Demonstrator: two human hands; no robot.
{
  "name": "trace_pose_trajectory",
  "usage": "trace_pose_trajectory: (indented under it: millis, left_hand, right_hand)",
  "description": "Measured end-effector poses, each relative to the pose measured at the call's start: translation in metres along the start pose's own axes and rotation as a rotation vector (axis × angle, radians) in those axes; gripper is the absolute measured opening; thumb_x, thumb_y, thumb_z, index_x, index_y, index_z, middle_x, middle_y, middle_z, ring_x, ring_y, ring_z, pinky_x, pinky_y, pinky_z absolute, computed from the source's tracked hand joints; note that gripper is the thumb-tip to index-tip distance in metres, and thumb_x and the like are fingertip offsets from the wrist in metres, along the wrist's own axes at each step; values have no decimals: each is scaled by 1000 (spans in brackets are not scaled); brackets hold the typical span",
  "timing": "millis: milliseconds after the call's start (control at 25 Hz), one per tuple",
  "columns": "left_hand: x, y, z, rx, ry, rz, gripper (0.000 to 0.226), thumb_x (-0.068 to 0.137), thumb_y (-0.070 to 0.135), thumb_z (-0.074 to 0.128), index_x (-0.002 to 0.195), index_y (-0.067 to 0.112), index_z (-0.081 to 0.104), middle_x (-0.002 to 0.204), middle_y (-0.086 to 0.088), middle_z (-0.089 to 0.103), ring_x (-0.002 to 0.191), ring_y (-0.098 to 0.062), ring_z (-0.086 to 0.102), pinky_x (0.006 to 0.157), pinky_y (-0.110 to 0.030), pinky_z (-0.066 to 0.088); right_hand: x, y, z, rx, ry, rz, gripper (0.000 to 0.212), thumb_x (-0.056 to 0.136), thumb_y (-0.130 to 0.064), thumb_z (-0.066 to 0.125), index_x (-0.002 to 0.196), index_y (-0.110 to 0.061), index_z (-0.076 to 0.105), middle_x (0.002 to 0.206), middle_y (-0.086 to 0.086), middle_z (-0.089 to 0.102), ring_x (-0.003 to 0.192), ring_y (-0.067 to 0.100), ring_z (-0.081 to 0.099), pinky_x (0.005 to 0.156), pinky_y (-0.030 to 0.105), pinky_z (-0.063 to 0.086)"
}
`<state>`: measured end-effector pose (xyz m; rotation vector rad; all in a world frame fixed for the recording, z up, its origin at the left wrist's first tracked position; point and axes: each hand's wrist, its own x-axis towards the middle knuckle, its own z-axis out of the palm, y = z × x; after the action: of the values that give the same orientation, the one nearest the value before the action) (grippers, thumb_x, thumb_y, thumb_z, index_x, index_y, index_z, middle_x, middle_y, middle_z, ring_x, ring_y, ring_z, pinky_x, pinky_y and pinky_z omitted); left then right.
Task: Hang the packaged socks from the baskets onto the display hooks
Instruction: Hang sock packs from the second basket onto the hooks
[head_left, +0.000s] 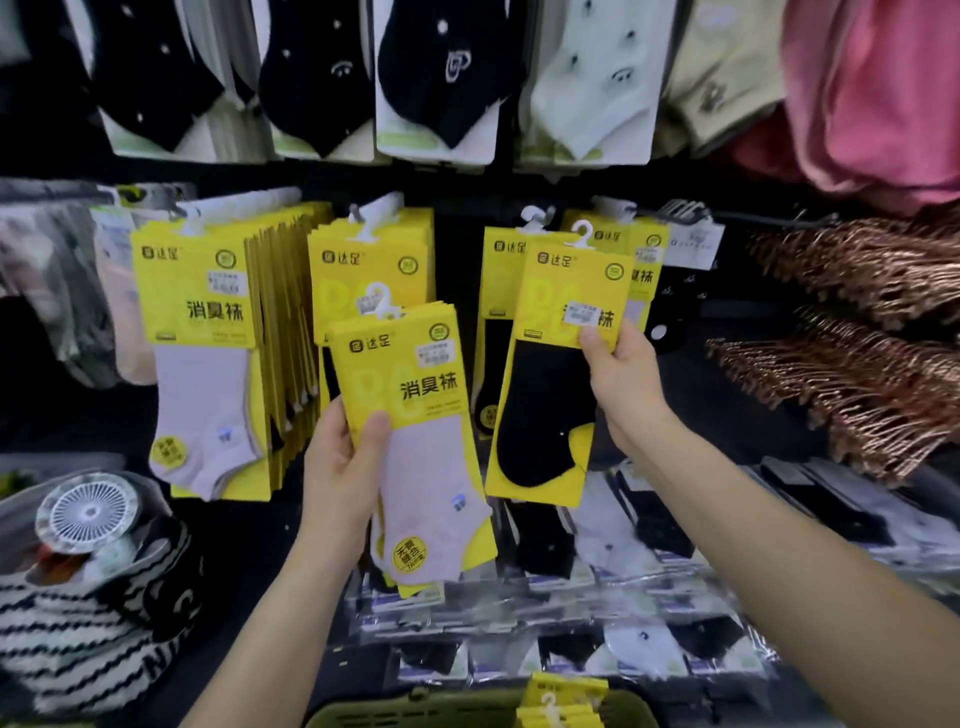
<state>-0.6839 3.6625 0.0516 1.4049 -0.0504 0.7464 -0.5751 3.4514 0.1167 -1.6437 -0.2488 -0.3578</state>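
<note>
My left hand (345, 467) grips a small stack of yellow-carded packs of pale lilac socks (415, 441), held up before the display. My right hand (621, 384) pinches a yellow pack of black socks (550, 395) by its right edge, its white hook (583, 234) raised near the row of hung packs. Behind it hang more black sock packs (498, 280). At the left a thick row of lilac sock packs (208, 338) hangs on a hook. A green basket (395, 714) at the bottom edge holds more yellow packs (563, 701).
Black and white sock packs (441, 78) hang along the row above, with pink fabric (878, 93) at the top right. Copper hangers (857, 332) jut out at the right. Clear-wrapped socks (623, 597) lie on the shelf below. Striped fabric (78, 639) and a small white fan (88, 512) sit at the lower left.
</note>
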Motion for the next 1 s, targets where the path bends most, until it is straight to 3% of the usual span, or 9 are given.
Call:
trace_pose_trajectory:
  millis: [240,360,480,560,600,800,920,1000]
  left_hand:
    - [6,0,-8,-21,34,1,17,82,37,56,97,43,63,105,12,70,97,-8,67,74,-24,52]
    - [4,1,-7,-42,24,-10,17,84,35,57,101,39,61,105,12,70,97,-8,67,71,-21,54]
    - [1,-2,-1,-61,26,-27,17,91,22,57,105,31,61,107,7,70,99,-13,67,79,-31,54]
    - [-1,0,3,-61,10,-26,18,93,20,56,103,34,62,106,7,70,100,-14,67,77,-30,54]
    - [-2,1,4,-63,4,-25,20,92,20,56,100,37,63,105,8,71,99,-14,67,76,-29,54]
    - [-8,4,10,-76,-11,-15,16,85,27,58,97,37,63,98,11,72,91,-10,68,68,-21,54]
    - [-12,3,9,-81,-9,-33,17,88,22,60,99,34,62,99,9,72,92,-11,68,67,-19,53]
    - [-13,4,7,-96,-33,-62,16,88,28,56,103,30,60,100,9,71,93,-9,68,68,-19,53]
  right_hand:
    - [19,-12,15,-152,-82,-15,21,98,-25,44,115,-15,50,110,-5,59,116,22,51,103,41,41]
    - [21,-10,21,-200,-77,53,36,98,-28,44,129,-9,45,128,2,54,125,23,45,105,40,38]
    - [13,-7,24,-137,80,49,35,94,-27,52,124,-12,42,110,0,54,107,19,52,88,31,42]
    - [-4,-2,26,-115,228,-26,39,90,-29,59,122,-15,40,102,-3,50,99,16,52,81,29,42]
    - [-15,1,29,-114,219,-77,38,88,-30,62,117,-17,42,100,-4,49,95,15,52,80,28,43]
    - [-64,8,56,-178,-284,-81,36,74,-43,73,93,-32,45,86,-13,57,71,0,54,61,15,44]
    - [-74,8,64,-203,-279,-93,30,74,-41,74,90,-33,50,87,-16,65,74,-7,59,62,13,45]
    - [-73,4,62,-177,-248,-88,22,76,-35,74,86,-32,55,89,-13,68,83,4,64,71,24,52]
